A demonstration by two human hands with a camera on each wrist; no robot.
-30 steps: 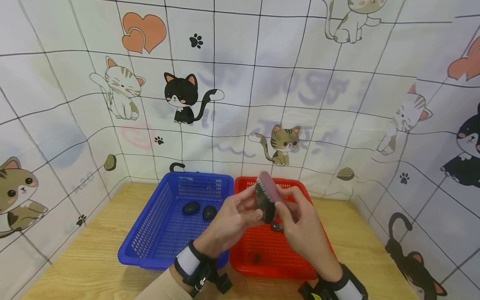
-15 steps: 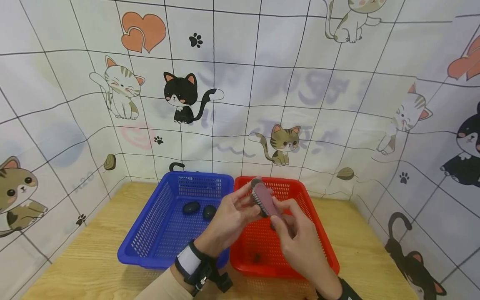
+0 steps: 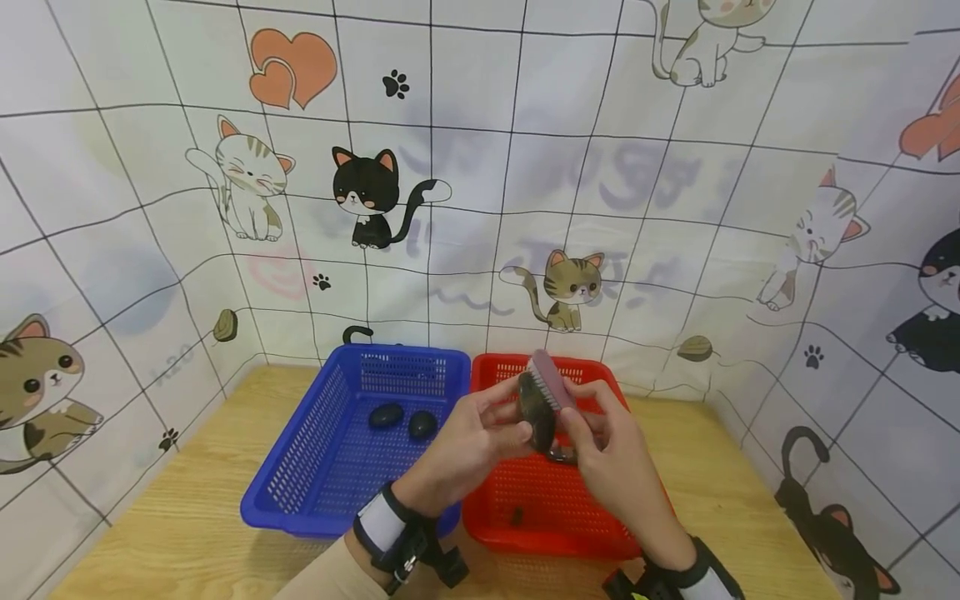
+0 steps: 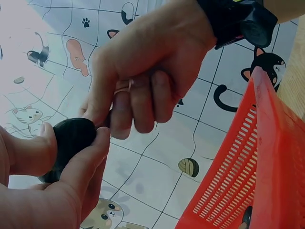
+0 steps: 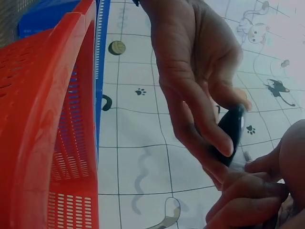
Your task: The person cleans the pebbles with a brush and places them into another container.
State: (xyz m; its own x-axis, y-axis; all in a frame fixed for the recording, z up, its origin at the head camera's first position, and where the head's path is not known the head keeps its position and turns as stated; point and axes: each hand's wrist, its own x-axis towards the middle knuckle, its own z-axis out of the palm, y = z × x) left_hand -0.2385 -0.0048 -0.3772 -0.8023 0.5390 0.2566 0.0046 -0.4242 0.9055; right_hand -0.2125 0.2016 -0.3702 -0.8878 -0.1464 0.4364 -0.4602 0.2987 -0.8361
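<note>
My left hand [image 3: 467,446] pinches a smooth dark stone [image 3: 536,408] between thumb and fingers, above the red basket. A pink brush [image 3: 553,382] is gripped in my right hand [image 3: 617,458], its pale bristles lying along the stone's right side. Seen from the left wrist, the black stone [image 4: 71,140] shows its rounded face, while the right hand's fingers hide the brush. In the right wrist view the stone [image 5: 232,131] appears edge-on between the left fingers. Beneath the hands, another dark stone [image 3: 562,455] lies in the red basket.
A blue basket [image 3: 281,492] stands left of the red basket [image 3: 551,546] on the wooden table [image 3: 161,508]. Two black stones, one [image 3: 386,415] left of the other [image 3: 422,425], lie in the blue one. A cat-printed sheet [image 3: 465,192] rises behind and at both sides.
The brush slid down over the stone half a second ago and is now back up along its right side. More of the stone's face shows. The left hand stays nearly in place.
</note>
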